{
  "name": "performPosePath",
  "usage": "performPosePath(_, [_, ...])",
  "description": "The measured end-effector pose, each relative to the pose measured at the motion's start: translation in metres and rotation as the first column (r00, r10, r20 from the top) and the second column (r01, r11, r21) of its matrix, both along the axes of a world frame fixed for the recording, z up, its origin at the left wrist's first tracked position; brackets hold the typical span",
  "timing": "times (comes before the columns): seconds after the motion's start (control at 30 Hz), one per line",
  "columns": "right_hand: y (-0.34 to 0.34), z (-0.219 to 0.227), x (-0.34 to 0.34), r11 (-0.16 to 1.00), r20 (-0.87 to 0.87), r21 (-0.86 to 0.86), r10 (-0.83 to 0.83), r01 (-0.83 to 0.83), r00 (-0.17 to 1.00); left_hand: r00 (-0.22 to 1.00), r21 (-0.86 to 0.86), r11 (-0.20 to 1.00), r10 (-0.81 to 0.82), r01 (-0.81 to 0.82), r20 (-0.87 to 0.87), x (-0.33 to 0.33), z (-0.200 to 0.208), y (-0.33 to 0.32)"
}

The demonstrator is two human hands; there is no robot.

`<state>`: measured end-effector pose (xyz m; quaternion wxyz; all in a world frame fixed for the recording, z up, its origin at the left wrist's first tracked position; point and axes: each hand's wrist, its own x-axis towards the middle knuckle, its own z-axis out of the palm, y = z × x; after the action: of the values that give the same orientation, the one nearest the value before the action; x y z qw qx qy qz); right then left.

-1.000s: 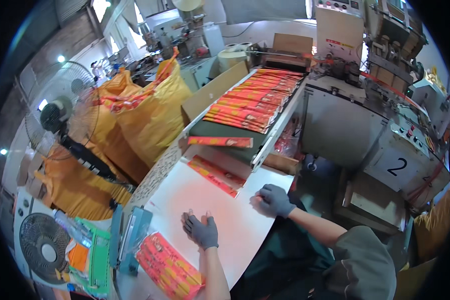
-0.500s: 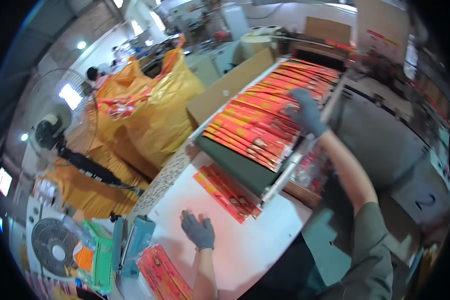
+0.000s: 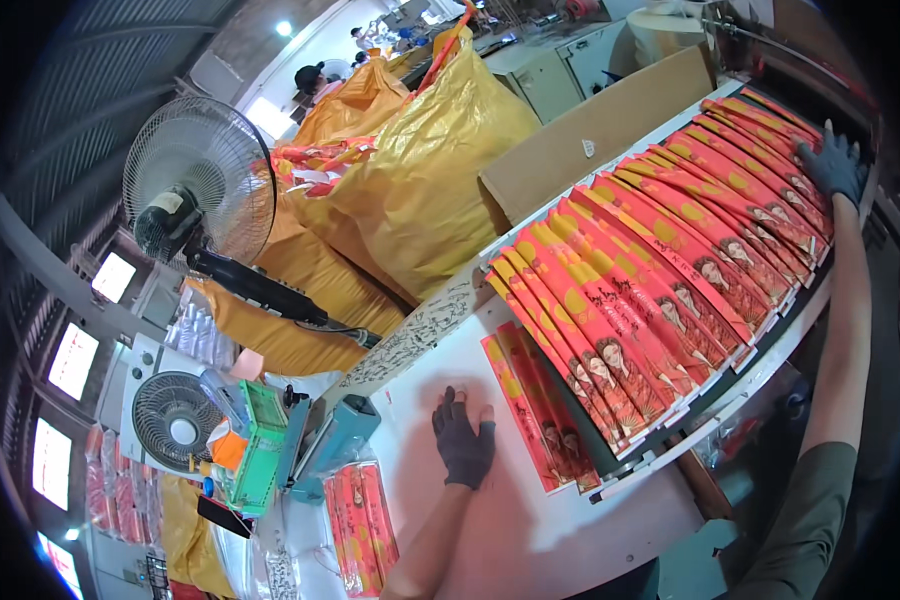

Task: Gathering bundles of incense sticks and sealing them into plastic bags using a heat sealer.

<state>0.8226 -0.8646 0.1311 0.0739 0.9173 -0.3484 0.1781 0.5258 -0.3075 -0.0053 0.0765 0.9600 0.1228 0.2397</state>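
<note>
Red and yellow flat printed packets [image 3: 660,270] lie overlapping in a long slanting row on a dark conveyor belt [image 3: 595,435]. My right hand [image 3: 834,168], in a grey glove with bare fingertips, reaches to the far end of this row. Its fingers are spread beside the last packets, and I see nothing held in them. On the white table [image 3: 590,540] my left hand [image 3: 464,442], gloved alike, rests with fingers apart and empty. Just right of it, several more packets [image 3: 535,405] lie at the belt's near end. A clear-wrapped bundle of packets [image 3: 360,525] sits left of my left forearm.
A teal bench device [image 3: 342,440] and a green basket [image 3: 260,450] stand at the table's left. Beyond are a black pedestal fan [image 3: 195,205], a smaller fan [image 3: 177,420] and large yellow sacks [image 3: 420,190]. A cardboard flap [image 3: 600,130] borders the belt's far side.
My right hand has moved farther along the row, from its right edge to the far end. The view has shifted, and my left hand still rests on the table.
</note>
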Motion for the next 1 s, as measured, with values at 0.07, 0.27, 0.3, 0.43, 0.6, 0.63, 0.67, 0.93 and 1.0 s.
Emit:
performPosePath(0.07, [-0.03,-0.019,0.019,0.949,0.117,0.07,0.297,-0.306,0.948,1.0,-0.013,1.0,-0.01,0.01,-0.006,0.001,0.003,-0.004])
performPosePath(0.27, [-0.037,-0.024,0.014,0.711,0.171,-0.058,0.699,-0.701,0.695,0.983,-0.098,0.988,-0.102,0.118,0.154,0.0,0.007,-0.012])
performPosePath(0.3, [-0.025,-0.02,0.003,0.681,0.206,0.019,0.714,-0.732,0.669,0.98,-0.117,0.984,-0.113,0.133,0.165,0.001,0.006,-0.012])
performPosePath(0.43, [0.097,0.036,-0.073,0.502,0.204,0.369,0.777,-0.782,0.595,0.962,-0.215,0.961,-0.12,0.175,0.246,-0.007,0.01,-0.006])
performPosePath(0.6, [0.206,0.062,-0.158,0.233,0.242,0.572,0.868,-0.786,0.433,0.932,-0.425,0.874,-0.081,0.237,0.353,-0.024,0.028,-0.013])
performPosePath(0.63, [0.225,0.063,-0.17,0.195,0.236,0.601,0.883,-0.775,0.405,0.932,-0.457,0.862,-0.049,0.221,0.358,-0.026,0.03,-0.011])
performPosePath(0.67, [0.243,0.063,-0.183,0.156,0.233,0.629,0.897,-0.762,0.376,0.932,-0.487,0.849,-0.017,0.204,0.361,-0.029,0.031,-0.009])
performPosePath(0.93, [0.379,0.034,-0.28,-0.014,0.282,0.347,0.955,-0.938,0.09,0.947,-0.569,0.8,0.0,0.192,0.32,-0.038,0.023,0.011])
performPosePath(1.0, [0.407,-0.017,-0.277,0.097,0.348,0.319,0.913,-0.943,0.212,0.93,-0.585,0.763,-0.059,0.276,0.363,-0.039,0.018,0.017])
